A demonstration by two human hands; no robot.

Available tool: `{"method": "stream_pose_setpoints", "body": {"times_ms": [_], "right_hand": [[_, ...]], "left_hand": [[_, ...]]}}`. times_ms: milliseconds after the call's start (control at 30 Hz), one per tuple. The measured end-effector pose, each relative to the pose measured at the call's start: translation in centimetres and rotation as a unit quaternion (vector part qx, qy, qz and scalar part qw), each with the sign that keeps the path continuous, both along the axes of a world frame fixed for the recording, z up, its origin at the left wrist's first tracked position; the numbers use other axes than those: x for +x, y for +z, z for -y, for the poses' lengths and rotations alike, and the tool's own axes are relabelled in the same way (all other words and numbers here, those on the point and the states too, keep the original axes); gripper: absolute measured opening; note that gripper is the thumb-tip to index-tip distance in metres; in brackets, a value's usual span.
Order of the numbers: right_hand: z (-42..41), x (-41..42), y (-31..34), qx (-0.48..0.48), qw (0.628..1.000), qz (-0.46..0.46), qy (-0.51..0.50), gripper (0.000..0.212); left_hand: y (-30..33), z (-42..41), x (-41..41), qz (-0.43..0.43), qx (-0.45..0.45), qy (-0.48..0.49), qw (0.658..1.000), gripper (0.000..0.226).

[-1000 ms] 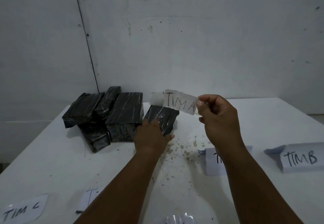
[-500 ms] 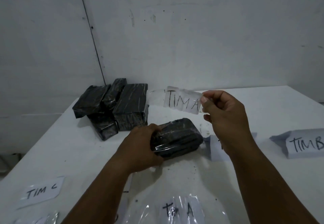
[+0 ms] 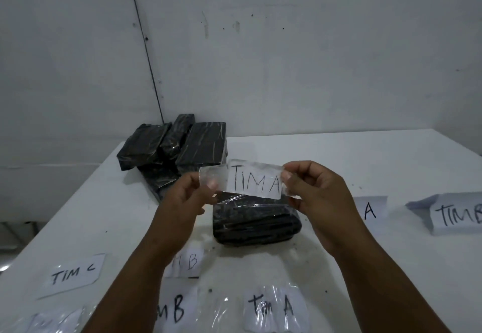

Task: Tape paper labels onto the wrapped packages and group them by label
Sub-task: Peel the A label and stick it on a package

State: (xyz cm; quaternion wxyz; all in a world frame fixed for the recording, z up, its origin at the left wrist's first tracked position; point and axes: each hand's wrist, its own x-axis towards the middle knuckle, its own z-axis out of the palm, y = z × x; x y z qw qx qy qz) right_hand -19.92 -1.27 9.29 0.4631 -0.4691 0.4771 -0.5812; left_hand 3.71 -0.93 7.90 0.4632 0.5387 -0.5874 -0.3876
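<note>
Our fingers pinch the taped paper label (image 3: 254,182) reading "TIM A" at both ends: the left hand (image 3: 186,197) grips the clear tape flap, the right hand (image 3: 317,197) grips the other edge, holding it stretched in the air just above a black wrapped package (image 3: 255,221) on the white table (image 3: 365,267). Nearest us along the table's front lie loose labels: "TIM A" under tape (image 3: 272,309), one ending "MB" (image 3: 173,311), "TIM C" (image 3: 73,274), and one showing "B" (image 3: 189,262) partly hidden by our left forearm. To the right, past our right hand, a slip showing "A" (image 3: 370,210) and a folded "TIMB" slip (image 3: 459,214). Farthest back, a pile of black packages (image 3: 177,150) sits near the wall.
</note>
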Motion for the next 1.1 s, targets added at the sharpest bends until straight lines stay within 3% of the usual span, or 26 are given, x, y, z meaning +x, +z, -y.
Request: {"method": "stream_pose_setpoints", "body": {"times_ms": [167,567,700,867,1100], "right_hand": [[0.2,0.0,-0.1,0.011,1.000,-0.009,-0.014,0.007],[0.9,-0.4,-0.7,-0.010,0.964,-0.246,-0.097,0.006],[1.1,-0.1,-1.2,0.009,0.951,-0.291,-0.099,0.020],[1.6,-0.2,-1.7,0.024,0.945,-0.307,-0.109,0.028],[2.4,0.0,-2.4,0.050,0.939,-0.325,-0.099,0.029]], "left_hand": [[0.2,0.0,-0.6,-0.043,-0.007,0.085,0.995,0.016],[-0.8,0.3,-0.6,-0.022,0.016,0.127,0.992,0.012],[-1.2,0.4,-0.7,-0.017,0.042,0.136,0.990,0.005],[-1.7,0.8,-0.8,0.010,0.079,0.124,0.989,0.034],[-2.7,1.3,-1.2,0.087,0.052,0.126,0.987,0.029]]}}
